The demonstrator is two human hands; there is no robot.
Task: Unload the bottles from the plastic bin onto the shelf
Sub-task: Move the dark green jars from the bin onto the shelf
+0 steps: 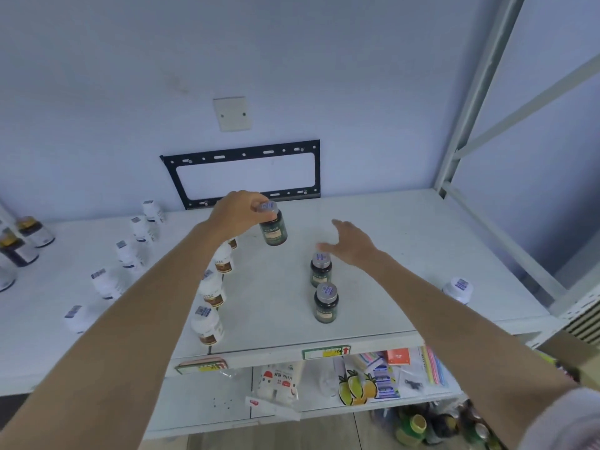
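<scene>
Left grip: the left hand (238, 212) clasps a dark green bottle (273, 229) by its silver cap, fingertips pinched around the cap rim from above and from the left.
Right grip: the right hand (352, 243) is empty, fingers spread and slack — blurred, hovering just past the nearer green bottles.
Edges and room: the white shelf (406, 254) runs back to the wall, with a bare stretch of board to the right of the held bottle and behind the right hand; its front edge carries a price tag strip, and a white upright post (477, 92) closes the right end.
Held bottle, looks: dark green body, pale label on the front, silver cap with a small blue-and-white code sticker on top.
Held bottle, place: it hangs tilted below the left fingers, its base near the shelf board — whether it touches I cannot tell.
Neighbours: two matching green bottles (324, 287) stand upright in a file toward the front edge, right of the held one; a row of white bottles with brown labels (211, 297) runs under the left forearm.
Far right: a lone white bottle (458, 289) stands near the shelf's front corner.
</scene>
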